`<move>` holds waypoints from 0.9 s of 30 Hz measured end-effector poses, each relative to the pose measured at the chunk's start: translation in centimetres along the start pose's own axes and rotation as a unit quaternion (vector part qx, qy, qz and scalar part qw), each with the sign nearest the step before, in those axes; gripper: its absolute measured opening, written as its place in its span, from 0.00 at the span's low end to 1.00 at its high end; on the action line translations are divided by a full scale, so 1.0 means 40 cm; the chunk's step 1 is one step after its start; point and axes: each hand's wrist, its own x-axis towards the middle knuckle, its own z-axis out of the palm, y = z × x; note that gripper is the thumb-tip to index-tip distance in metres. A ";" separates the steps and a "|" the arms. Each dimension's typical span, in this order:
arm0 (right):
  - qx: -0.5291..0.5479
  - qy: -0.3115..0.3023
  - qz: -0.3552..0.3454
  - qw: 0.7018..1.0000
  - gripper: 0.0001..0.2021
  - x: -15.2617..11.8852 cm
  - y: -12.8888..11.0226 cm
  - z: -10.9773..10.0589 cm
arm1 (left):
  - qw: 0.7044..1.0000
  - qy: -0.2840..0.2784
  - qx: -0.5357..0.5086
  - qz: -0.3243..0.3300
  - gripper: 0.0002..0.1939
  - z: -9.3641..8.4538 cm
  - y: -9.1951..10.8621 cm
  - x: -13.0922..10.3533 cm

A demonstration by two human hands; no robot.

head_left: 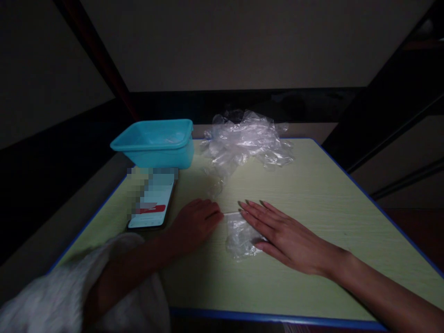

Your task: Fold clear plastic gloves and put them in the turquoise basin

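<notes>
A thin, crinkled clear plastic piece [239, 238] lies flat on the table, roughly square with a straight top edge. My left hand [197, 224] is closed, its fingertips at the upper left corner of this plastic, seemingly pinching it. My right hand [280, 231] rests flat over the right side of the piece, fingers stretched out and thumb apart. The part of the plastic beneath my right palm is hidden. Farther back spreads a loose heap of thin clear plastic [249, 138], with a few strands trailing toward my left hand.
A turquoise plastic basin [156, 157] stands at the back left, with a little clear plastic inside. A phone [152, 203] with a lit screen lies in front of it, left of my left hand. The pale table [312, 185] has a blue edge; a wall rises behind.
</notes>
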 end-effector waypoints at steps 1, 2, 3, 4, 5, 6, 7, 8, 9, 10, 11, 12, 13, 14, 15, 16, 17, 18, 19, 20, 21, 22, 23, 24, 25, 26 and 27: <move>-0.003 -0.002 0.000 1.000 0.27 0.000 0.000 0.001 | 1.000 -0.003 0.007 0.007 0.14 -0.001 -0.001 0.001; -0.004 -0.003 0.001 1.000 0.27 -0.001 0.000 0.002 | 1.000 -0.007 0.014 0.013 0.15 -0.003 -0.001 0.001; -0.005 -0.002 0.002 1.000 0.27 -0.001 0.001 0.004 | 1.000 -0.009 0.021 0.018 0.15 -0.004 -0.001 0.002; -0.003 0.000 0.002 1.000 0.26 -0.002 0.001 0.005 | 0.999 -0.009 0.028 0.024 0.16 -0.005 -0.001 0.004; 0.001 0.003 0.002 1.000 0.26 -0.002 0.002 0.007 | 0.999 -0.008 0.032 0.029 0.16 -0.006 0.000 0.004; 0.005 0.006 0.002 1.000 0.26 -0.002 0.003 0.008 | 0.999 -0.009 0.034 0.032 0.16 -0.007 0.001 0.005; 0.010 0.010 0.001 1.000 0.26 -0.003 0.004 0.009 | 0.999 -0.010 0.032 0.034 0.16 -0.008 0.002 0.005; 0.015 0.014 0.001 1.000 0.26 -0.003 0.004 0.010 | 0.999 -0.009 0.028 0.031 0.15 -0.008 0.003 0.005; 0.018 0.016 0.001 1.000 0.26 -0.003 0.004 0.010 | 0.999 -0.006 0.022 0.022 0.15 -0.008 0.005 0.004; 0.020 0.016 0.000 1.000 0.27 -0.003 0.005 0.010 | 1.000 0.000 0.015 0.009 0.14 -0.008 0.006 0.003; 0.021 0.015 -0.001 1.000 0.27 -0.003 0.005 0.009 | 1.000 0.006 0.008 -0.004 0.13 -0.007 0.008 0.002; 0.020 0.012 -0.001 1.000 0.27 -0.003 0.005 0.008 | 1.000 0.011 0.002 -0.015 0.12 -0.007 0.009 0.001; 0.018 0.010 -0.001 1.000 0.27 -0.003 0.004 0.007 | 1.000 0.013 -0.003 -0.021 0.12 -0.006 0.009 0.000; 0.016 0.008 0.000 1.000 0.27 -0.003 0.004 0.006 | 1.000 0.011 -0.007 -0.023 0.12 -0.006 0.010 -0.001; 0.014 0.005 0.000 1.000 0.27 -0.003 0.004 0.006 | 1.000 0.007 -0.010 -0.020 0.11 -0.007 0.010 -0.002; 0.012 0.003 0.001 1.000 0.26 -0.002 0.004 0.005 | 1.000 0.001 -0.013 -0.018 0.11 -0.007 0.010 -0.003; 0.011 0.002 0.001 1.000 0.27 -0.002 0.004 0.005 | 1.000 -0.005 -0.016 -0.016 0.12 -0.007 0.009 -0.003; 0.010 0.002 0.001 1.000 0.27 -0.002 0.004 0.005 | 1.000 -0.009 -0.019 -0.015 0.12 -0.008 0.009 -0.004; 0.010 0.002 0.001 1.000 0.27 -0.002 0.005 0.006 | 1.000 -0.011 -0.021 -0.013 0.12 -0.008 0.009 -0.004; 0.010 0.003 0.001 1.000 0.27 -0.002 0.005 0.006 | 1.000 -0.011 -0.020 -0.011 0.13 -0.009 0.008 -0.005; 0.011 0.004 0.001 1.000 0.27 -0.002 0.005 0.007 | 1.000 -0.013 -0.017 -0.008 0.13 -0.009 0.008 -0.005; 0.012 0.006 0.001 1.000 0.27 -0.003 0.005 0.007 | 1.000 -0.013 -0.013 -0.003 0.13 -0.009 0.007 -0.006; 0.013 0.006 0.001 1.000 0.27 -0.003 0.004 0.007 | 1.000 -0.015 -0.008 0.003 0.13 -0.008 0.006 -0.006; 0.014 0.005 0.000 1.000 0.27 -0.003 0.004 0.006 | 1.000 -0.018 -0.003 0.009 0.13 -0.008 0.005 -0.007; 0.015 0.005 0.000 1.000 0.27 -0.003 0.004 0.006 | 1.000 -0.021 0.000 0.016 0.13 -0.008 0.005 -0.008; 0.015 0.005 0.000 1.000 0.27 -0.003 0.003 0.005 | 0.999 -0.024 0.002 0.022 0.12 -0.008 0.004 -0.008; 0.015 0.005 0.001 1.000 0.27 -0.003 0.003 0.004 | 0.999 -0.026 0.003 0.026 0.12 -0.008 0.003 -0.009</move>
